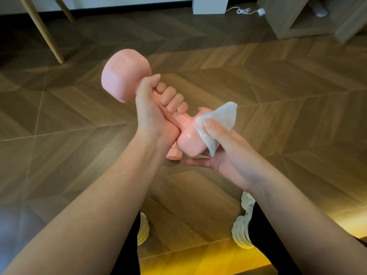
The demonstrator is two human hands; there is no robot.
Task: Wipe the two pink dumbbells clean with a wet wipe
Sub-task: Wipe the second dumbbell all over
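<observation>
Two white shoes [243, 221] lie nearest you, one to each side, on the wooden floor [297, 126]. One right hand [224, 147]: your thumb pins one wet wipe [218, 124] against the near head of the dumbbell, and your fingers [195, 162] reach under that head. One pink dumbbell [125, 76] is held in the air, tilted, far head up and away; its near head shows a wet gleam. One left hand [153, 108] has its fingers curled tight round the handle. One second pink shape [173, 154] sits just below your left wrist, likely the other dumbbell, mostly hidden. Progress, as a judgement: the near head is under way, handle and far head are left, and the second's state cannot be told. Farthest: two wooden legs [42, 30], one white cable [243, 10].
</observation>
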